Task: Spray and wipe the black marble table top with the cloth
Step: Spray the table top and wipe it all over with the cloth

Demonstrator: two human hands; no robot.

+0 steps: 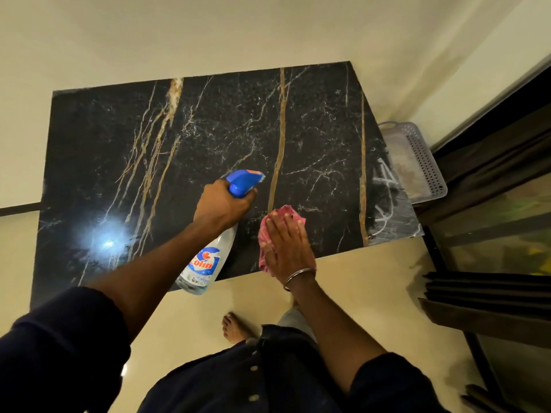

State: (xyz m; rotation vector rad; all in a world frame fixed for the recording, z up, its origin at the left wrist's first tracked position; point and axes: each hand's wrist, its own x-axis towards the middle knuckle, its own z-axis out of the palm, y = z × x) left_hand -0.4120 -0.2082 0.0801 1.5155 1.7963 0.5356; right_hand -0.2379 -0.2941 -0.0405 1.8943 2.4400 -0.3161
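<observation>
The black marble table top (113, 162) with gold and white veins fills the middle of the view, against a cream wall. My left hand (222, 205) grips the neck of a clear spray bottle (202, 263) with a blue trigger head, held tilted over the near part of the table, nozzle pointing away to the right. My right hand (287, 241) lies flat, fingers together, pressing a pink cloth (267, 234) onto the marble near the front edge. A metal bangle sits on that wrist.
A grey perforated plastic tray (417, 162) sits beside the table's right end. White smears mark the marble's right end (384, 189). Dark curtains and a glass door (492, 204) stand at the right. My bare foot (235, 327) is on the cream floor below the table edge.
</observation>
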